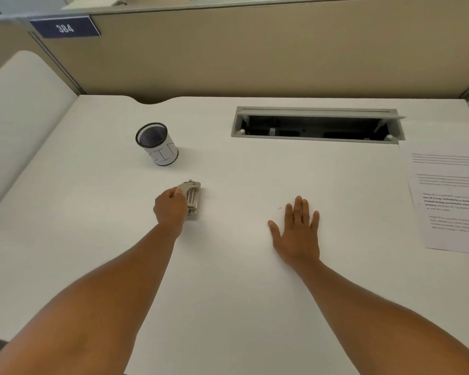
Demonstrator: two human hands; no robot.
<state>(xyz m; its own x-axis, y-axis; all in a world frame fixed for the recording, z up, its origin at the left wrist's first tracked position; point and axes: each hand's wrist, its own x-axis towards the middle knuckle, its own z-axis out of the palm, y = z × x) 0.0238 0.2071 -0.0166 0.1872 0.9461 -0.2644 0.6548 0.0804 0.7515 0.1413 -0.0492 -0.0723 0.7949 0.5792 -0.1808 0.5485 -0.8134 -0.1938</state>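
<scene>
A small silver metal tool, which looks like a staple remover or punch (193,197), lies on the white desk (228,293) left of centre. My left hand (170,208) grips it from its left side, fingers curled round its upper end. My right hand (297,234) lies flat on the desk, palm down and fingers spread, holding nothing. A tiny pale speck (280,207) sits just left of its fingertips.
A black mesh pen cup (156,144) with a white paper label stands behind the left hand. An open grey cable tray (317,125) is set into the desk at the back. Printed sheets (450,201) lie at the right edge. Beige partition walls enclose the desk.
</scene>
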